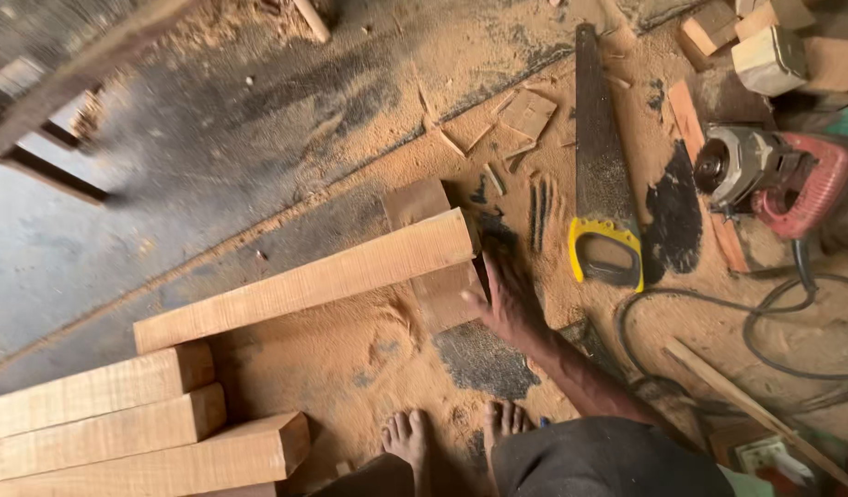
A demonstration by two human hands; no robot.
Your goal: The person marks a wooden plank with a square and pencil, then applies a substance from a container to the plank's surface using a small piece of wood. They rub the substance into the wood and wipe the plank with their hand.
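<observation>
Sawdust-covered floor (350,368) underfoot, strewn with offcuts. Pale timber: long squared beam (304,281) lying flat, long axis running from lower left up to upper right, right end resting on a small flat board (438,276). Three similar beams stacked (120,423) at lower left, roughly parallel. Handsaw (601,166) with yellow-and-black handle lying just right, blade pointing away. Red-and-grey power tool (774,175) at far right, black cable looping nearby. Right hand (507,294) spread open, fingers extended, touching the board just beside the beam's right end, gripping nothing. Left hand out of view.
</observation>
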